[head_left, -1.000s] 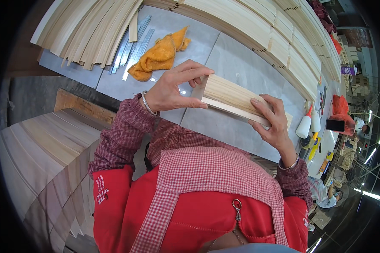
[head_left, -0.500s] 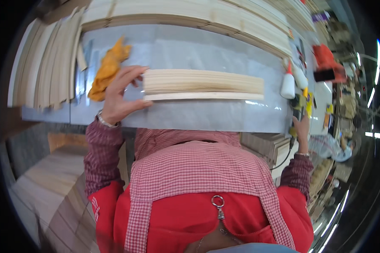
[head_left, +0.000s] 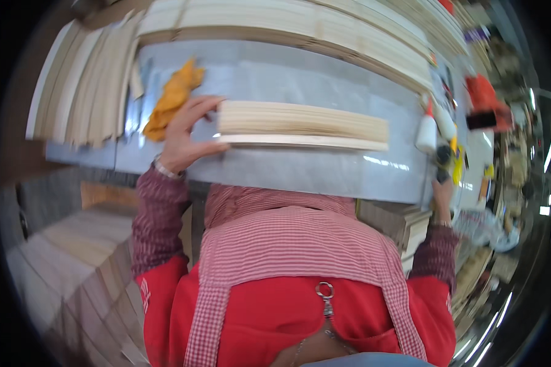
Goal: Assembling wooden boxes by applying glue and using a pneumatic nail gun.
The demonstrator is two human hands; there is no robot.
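Note:
My left hand [head_left: 187, 133] grips the left end of a bundle of pale wooden strips [head_left: 303, 119], thumb on the near edge and fingers on the far edge. The bundle lies lengthwise on the grey worktop, and its nearest strip looks lighter than the others. At the table's right edge my right hand [head_left: 442, 194] is closed round a dark handheld power tool [head_left: 443, 155], whose rounded end points away from me. Blur hides its exact kind. A white squeeze bottle with a red tip [head_left: 427, 129] stands just left of the tool.
An orange cloth [head_left: 174, 98] lies beyond my left hand. Wooden slats [head_left: 82, 85] stack at the far left, and long boards [head_left: 257, 21] line the back of the worktop [head_left: 275, 170]. A red tool [head_left: 487, 101] and a plastic bag [head_left: 480, 225] are at the right.
My right hand has gone from open fingers beside the power tool to closing round it. My left hand stays on the strips. The whole view has shifted slightly.

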